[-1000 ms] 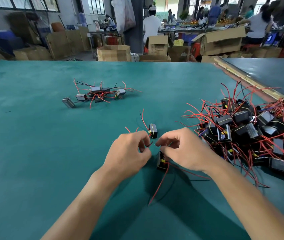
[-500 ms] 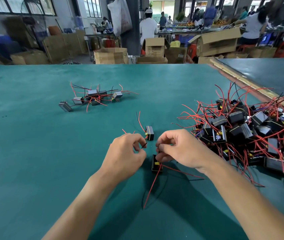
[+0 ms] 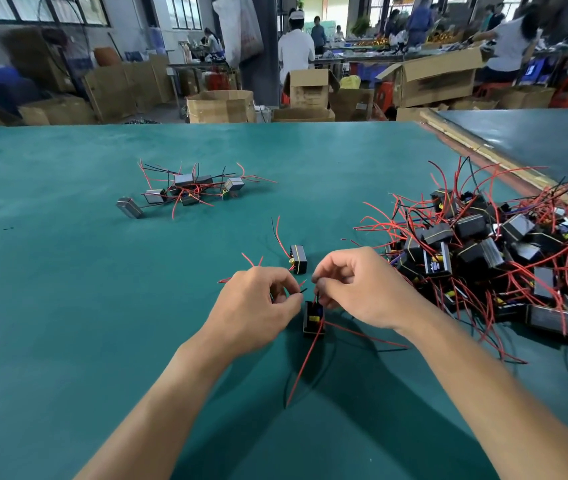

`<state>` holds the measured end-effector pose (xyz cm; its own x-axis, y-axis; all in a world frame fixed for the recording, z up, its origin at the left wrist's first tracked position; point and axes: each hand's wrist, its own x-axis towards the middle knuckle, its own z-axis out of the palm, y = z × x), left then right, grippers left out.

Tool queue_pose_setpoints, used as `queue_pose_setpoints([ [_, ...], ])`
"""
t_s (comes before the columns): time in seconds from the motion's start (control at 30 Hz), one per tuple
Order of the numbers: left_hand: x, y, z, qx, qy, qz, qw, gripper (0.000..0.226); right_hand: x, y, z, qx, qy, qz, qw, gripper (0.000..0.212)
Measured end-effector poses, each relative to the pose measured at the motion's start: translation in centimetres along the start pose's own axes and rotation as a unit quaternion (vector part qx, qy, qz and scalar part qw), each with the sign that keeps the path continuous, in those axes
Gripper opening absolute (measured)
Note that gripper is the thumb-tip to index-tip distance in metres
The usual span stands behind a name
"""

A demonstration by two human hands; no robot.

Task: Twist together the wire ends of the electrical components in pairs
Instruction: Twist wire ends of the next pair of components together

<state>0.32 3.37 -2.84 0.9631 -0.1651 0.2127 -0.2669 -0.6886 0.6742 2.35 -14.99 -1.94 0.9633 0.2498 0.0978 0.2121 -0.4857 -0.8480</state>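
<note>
On the green tabletop (image 3: 67, 271), near its middle, the left hand (image 3: 258, 306) pinches red and black wire ends (image 3: 302, 289). The right hand (image 3: 358, 289) pinches wires (image 3: 317, 300) rising from the black component (image 3: 313, 318) below it. A second component (image 3: 298, 259) lies just beyond.

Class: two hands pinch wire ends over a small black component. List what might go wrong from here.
The left hand and right hand pinch only thin wire ends; one could slip from the grip mid-twist. The component sits right below the pinch, so a tug may drag it. Its long red wire trails loose and may snag.
</note>
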Motion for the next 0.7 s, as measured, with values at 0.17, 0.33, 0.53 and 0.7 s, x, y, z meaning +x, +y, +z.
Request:
queue_pose_setpoints([
  [0.17, 0.03, 0.08, -0.01, -0.007, 0.006, 0.001, 1.000, 0.013, 0.01, 0.00, 0.41, 0.046, -0.012, 0.024, 0.999, 0.024],
  [0.33, 0.07, 0.06, 0.07, 0.011, 0.003, 0.003, 1.000, 0.015, 0.28, 0.49, 0.52, 0.057, -0.015, 0.017, 0.998, 0.021],
  [0.53, -0.11, 0.03, 0.09, 0.010, 0.005, 0.021, 1.000, 0.004, 0.22, 0.52, 0.58, 0.055, -0.017, 0.010, 0.998, 0.023],
  [0.7, -0.26, 0.13, 0.28, 0.007, 0.021, 0.042, 0.999, 0.008, 0.10, 0.44, 0.40, 0.030, -0.022, 0.002, 0.999, 0.019],
])
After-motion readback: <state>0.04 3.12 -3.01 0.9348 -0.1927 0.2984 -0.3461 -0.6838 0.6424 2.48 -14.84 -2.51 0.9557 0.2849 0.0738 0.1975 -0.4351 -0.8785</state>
